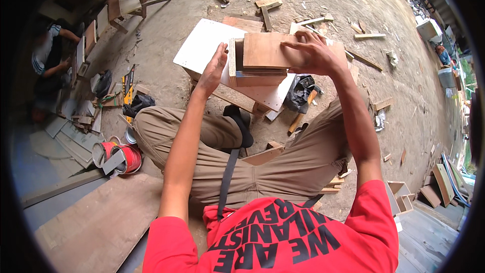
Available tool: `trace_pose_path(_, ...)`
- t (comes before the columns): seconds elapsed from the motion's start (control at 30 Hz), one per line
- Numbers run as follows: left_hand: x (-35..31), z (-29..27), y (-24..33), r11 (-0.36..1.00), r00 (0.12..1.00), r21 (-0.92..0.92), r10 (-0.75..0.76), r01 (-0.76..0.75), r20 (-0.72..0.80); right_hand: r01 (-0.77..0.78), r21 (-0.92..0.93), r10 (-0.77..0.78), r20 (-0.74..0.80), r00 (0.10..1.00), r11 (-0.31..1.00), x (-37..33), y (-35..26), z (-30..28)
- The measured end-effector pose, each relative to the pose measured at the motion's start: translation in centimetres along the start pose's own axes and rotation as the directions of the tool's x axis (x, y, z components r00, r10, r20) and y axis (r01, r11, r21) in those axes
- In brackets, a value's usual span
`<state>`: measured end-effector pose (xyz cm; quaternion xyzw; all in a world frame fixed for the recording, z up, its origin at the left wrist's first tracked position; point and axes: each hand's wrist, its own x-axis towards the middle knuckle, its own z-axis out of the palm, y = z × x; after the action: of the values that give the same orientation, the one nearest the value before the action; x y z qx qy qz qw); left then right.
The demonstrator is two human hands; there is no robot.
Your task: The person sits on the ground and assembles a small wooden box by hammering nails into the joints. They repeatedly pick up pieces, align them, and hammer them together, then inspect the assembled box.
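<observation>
In front of me, a small box-like stack of plywood pieces (260, 79) rests on a low stand with a white top (207, 40). An upright plywood strip (232, 63) forms its left side. My left hand (214, 71) is beside that strip, fingers stretched out and nothing gripped. Over the stack lies a brown plywood panel (265, 50), with a dark gap between it and the strip. My right hand (316, 53) holds the panel at its right part, fingers bent over it. The undersides of the panel and the fingertips' full contact are hidden.
Wood offcuts (268, 5) litter the floor ahead. A black plastic bag (300, 93) and a wooden-handled tool (299, 121) lie beside the stand. Red cans (129, 159) and a yellow handsaw (128, 91) are at left. Another person (53, 53) works at far left.
</observation>
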<state>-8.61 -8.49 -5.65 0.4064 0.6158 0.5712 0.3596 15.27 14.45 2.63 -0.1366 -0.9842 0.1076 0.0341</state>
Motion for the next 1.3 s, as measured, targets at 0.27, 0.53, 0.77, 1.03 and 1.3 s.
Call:
trace_pose_path(0.27,-0.1,1.1,-1.1,0.993,0.995,0.102,0.060,-0.052,-0.075,0.040,0.037,-0.040,-0.015,0.999,0.998,0.1,-1.5,0.9)
trace_pose_path(0.53,-0.4,1.5,-0.9,0.993,0.996,0.113,0.028,-0.018,-0.090,0.056,0.060,-0.056,0.002,0.998,0.997,0.9,-1.2,1.2)
trace_pose_path(0.77,-0.9,1.5,-0.6,0.999,0.999,0.036,0.026,-0.024,-0.043,-0.007,0.089,0.004,0.029,1.000,0.996,1.0,-1.4,1.6)
trace_pose_path(1.03,-1.4,1.3,-1.3,0.998,0.999,0.040,0.046,-0.046,-0.010,-0.020,0.126,0.017,0.022,1.000,0.992,1.0,-0.7,1.4)
trace_pose_path(1.3,-1.9,2.4,-1.3,0.996,1.000,0.083,0.013,-0.014,0.015,0.052,0.158,-0.050,-0.019,0.999,0.986,1.0,-0.6,1.9)
